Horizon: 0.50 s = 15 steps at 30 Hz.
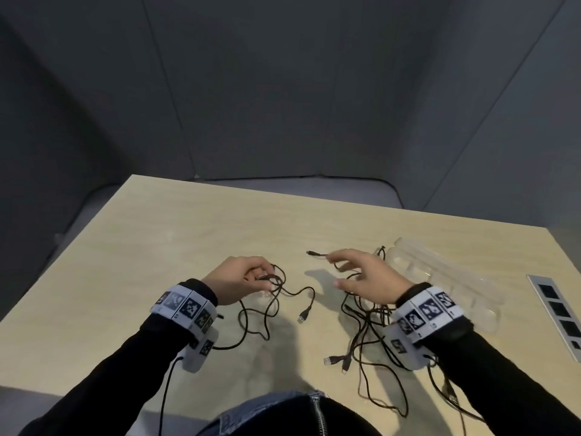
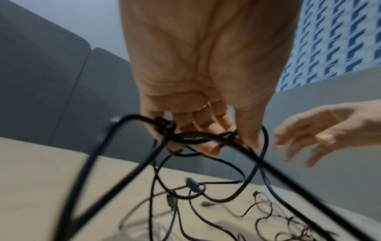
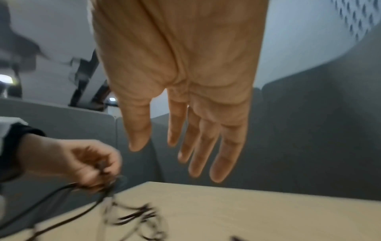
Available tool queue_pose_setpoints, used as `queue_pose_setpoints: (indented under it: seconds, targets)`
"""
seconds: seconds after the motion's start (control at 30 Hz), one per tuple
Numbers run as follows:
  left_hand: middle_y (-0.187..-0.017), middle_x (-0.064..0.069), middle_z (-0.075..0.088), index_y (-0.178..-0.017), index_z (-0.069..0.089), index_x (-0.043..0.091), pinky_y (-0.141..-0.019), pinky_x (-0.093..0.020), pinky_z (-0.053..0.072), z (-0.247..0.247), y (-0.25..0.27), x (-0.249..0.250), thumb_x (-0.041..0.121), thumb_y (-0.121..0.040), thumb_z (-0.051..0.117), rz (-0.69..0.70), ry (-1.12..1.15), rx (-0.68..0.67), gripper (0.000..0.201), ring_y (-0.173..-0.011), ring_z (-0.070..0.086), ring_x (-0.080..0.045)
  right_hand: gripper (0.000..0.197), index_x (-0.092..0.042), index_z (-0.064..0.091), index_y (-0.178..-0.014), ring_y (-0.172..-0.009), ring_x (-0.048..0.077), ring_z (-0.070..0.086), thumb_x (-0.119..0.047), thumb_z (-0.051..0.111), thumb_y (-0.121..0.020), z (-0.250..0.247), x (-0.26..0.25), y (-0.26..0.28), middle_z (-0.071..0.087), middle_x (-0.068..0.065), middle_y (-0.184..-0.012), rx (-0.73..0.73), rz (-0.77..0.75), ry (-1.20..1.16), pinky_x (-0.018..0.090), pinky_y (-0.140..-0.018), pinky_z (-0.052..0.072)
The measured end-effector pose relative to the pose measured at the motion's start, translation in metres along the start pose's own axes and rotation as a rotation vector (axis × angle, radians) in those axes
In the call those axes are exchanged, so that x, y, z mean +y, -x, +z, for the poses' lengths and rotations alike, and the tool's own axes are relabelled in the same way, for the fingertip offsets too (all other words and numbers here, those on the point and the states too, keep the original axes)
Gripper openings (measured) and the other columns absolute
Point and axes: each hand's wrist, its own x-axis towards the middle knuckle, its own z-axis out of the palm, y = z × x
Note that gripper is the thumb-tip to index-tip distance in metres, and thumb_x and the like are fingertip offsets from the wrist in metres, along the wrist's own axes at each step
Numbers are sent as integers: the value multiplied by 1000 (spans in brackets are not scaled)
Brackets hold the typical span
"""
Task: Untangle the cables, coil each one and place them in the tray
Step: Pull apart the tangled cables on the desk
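Note:
My left hand (image 1: 248, 275) is raised over the table's middle, its fingers curled round loops of a black cable (image 1: 273, 297). In the left wrist view the left hand (image 2: 198, 130) grips that cable (image 2: 206, 138), which trails down to the table with a USB plug (image 1: 303, 317) at its end. My right hand (image 1: 355, 272) hovers with fingers spread and holds nothing; the right wrist view shows the right hand (image 3: 185, 146) with straight, empty fingers. Beneath it lies a tangle of black cables (image 1: 371, 328). A clear plastic tray (image 1: 446, 278) sits to the right.
The wooden table (image 1: 188, 234) is bare at the left and the back. A power socket strip (image 1: 559, 313) is set into its right edge. Grey partition panels (image 1: 283, 89) stand behind the table. Loose cable ends (image 1: 336, 361) lie near the front edge.

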Motion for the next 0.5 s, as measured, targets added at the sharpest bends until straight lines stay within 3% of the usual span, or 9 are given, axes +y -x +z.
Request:
queue_pose_setpoints:
  seconds: [0.1,0.17,0.23,0.27,0.37,0.47,0.5]
  targets:
    - [-82,21,63,-89,70,38,-79,-14,42,1,-3,17,28,-84,69,196,35,-9,11,-82,57,1,67,-25,34,-143,-127,4,37,-19,66,-84,28,-17,-20,38,-10,-143,-70,-124,43,19,-101,31]
    - [-88,18,64,-92,72,34,-88,-16,41,3,-3,22,34,-82,64,309,42,20,13,-92,56,-3,60,-19,41,-139,-128,10,40,-21,66,-85,44,-17,-35,45,-2,-141,-156,-131,167,18,-104,28]
    - [-89,18,64,-93,70,35,-91,-20,39,2,-3,24,38,-82,58,347,19,60,16,-94,55,-5,31,-13,60,-114,-104,18,55,-25,65,-85,52,-12,-44,62,5,-112,-205,-70,246,24,-88,39]
    - [-89,18,64,-90,70,35,-93,-22,39,0,-3,22,38,-82,57,339,3,74,15,-95,55,-4,21,-10,63,-99,-90,20,55,-26,64,-86,53,-9,-47,63,4,-95,-214,-31,241,25,-78,39]
    - [-94,18,63,-82,65,38,-102,-38,34,-14,-2,6,43,-75,49,211,-173,70,19,-98,53,-3,16,-13,62,-86,-78,15,51,-29,62,-88,47,3,-46,59,0,-81,-137,41,158,23,-67,35]
    - [-101,10,63,-78,67,29,-113,-49,10,-23,2,-6,47,-68,39,-87,-356,-73,35,-105,51,-10,7,-20,70,-90,-78,10,57,-24,67,-85,37,10,-41,66,-5,-82,23,38,-74,19,-72,41]
    - [-102,7,63,-77,66,25,-113,-51,8,-22,2,-5,48,-69,37,-154,-374,-102,38,-104,52,-12,6,-21,72,-90,-77,8,58,-21,68,-84,35,8,-40,67,-5,-82,42,44,-166,19,-75,43]
